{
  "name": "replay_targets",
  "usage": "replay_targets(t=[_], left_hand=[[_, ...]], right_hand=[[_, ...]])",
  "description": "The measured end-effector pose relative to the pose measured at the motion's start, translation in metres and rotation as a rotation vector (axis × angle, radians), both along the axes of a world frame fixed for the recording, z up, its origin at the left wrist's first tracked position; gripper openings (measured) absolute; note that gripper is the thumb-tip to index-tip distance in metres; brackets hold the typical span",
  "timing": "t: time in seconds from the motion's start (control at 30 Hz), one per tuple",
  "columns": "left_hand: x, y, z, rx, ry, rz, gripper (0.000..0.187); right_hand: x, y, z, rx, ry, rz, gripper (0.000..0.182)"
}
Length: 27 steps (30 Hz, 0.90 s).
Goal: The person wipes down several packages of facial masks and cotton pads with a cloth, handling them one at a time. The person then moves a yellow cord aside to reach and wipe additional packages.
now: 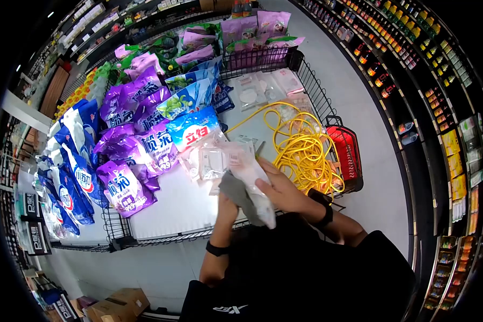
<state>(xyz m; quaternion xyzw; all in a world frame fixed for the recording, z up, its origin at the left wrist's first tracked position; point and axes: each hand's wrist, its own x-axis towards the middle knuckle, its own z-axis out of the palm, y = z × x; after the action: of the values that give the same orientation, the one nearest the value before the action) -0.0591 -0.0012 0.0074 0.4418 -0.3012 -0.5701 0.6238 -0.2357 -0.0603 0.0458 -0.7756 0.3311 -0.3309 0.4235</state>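
Note:
My left hand (228,208) is closed on a grey cloth (240,197), near the front edge of the white display table (172,212). My right hand (280,188) grips a clear plastic package (247,167) with pale contents, and the cloth lies against its near side. Just beyond my hands, other clear packages (212,161) lie in a pile. A large tangle of yellow cord (300,153) rests to the right of them. To the left, a blue and white bag (194,127) and several purple bags (124,189) stand in rows.
Black wire fencing (316,88) edges the table. A red basket (344,153) hangs or stands at its right side. Pink bags (239,29) are at the back, blue bags (72,188) at the left. Cardboard boxes (118,306) sit below left. Stocked shelves (413,107) curve along the right.

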Motion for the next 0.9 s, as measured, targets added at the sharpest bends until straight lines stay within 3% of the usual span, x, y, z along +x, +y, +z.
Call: replay_targets(t=[0.03, 0.2, 0.27, 0.33, 0.4, 0.57, 0.63, 0.73, 0.77, 0.83, 0.9], left_hand=[[0.016, -0.001, -0.020, 0.083, -0.045, 0.021, 0.025], [0.073, -0.012, -0.067, 0.207, -0.548, 0.263, 0.030], [0.088, -0.020, -0.068, -0.129, -1.062, 0.478, 0.024], [0.109, -0.030, -0.049, -0.196, -0.921, 0.381, 0.014], [0.114, -0.036, -0.043, -0.032, -0.776, 0.456, 0.016], [0.147, -0.057, -0.063, -0.063, -0.531, 0.486, 0.049], [0.163, -0.057, -0.069, -0.140, -0.561, 0.508, 0.057], [0.168, -0.090, -0.005, -0.031, -1.488, 0.486, 0.090], [0.164, -0.093, 0.011, -0.059, -1.316, 0.559, 0.092], [0.168, -0.081, 0.006, -0.138, -1.114, 0.719, 0.093], [0.181, -0.064, -0.007, -0.285, -1.060, 0.689, 0.083]], right_hand=[[0.000, -0.007, 0.003, -0.210, 0.247, -0.015, 0.045], [0.001, -0.041, -0.056, -0.082, 0.512, -0.066, 0.044], [0.000, -0.069, -0.073, 0.009, 0.678, 0.026, 0.042], [0.004, -0.098, -0.095, 0.009, 0.693, -0.078, 0.041], [0.008, -0.135, -0.112, 0.048, 0.684, -0.148, 0.041], [0.020, -0.257, -0.187, 0.045, 0.554, -0.384, 0.041], [0.026, -0.309, -0.217, 0.054, 0.577, -0.523, 0.047], [0.029, -0.374, -0.240, 0.026, 0.536, -0.770, 0.063], [0.029, -0.392, -0.251, -0.045, 0.568, -0.852, 0.075], [0.050, -0.398, -0.216, 0.176, 0.685, -0.941, 0.080], [0.061, -0.415, -0.208, 0.412, 0.780, -0.948, 0.089]])
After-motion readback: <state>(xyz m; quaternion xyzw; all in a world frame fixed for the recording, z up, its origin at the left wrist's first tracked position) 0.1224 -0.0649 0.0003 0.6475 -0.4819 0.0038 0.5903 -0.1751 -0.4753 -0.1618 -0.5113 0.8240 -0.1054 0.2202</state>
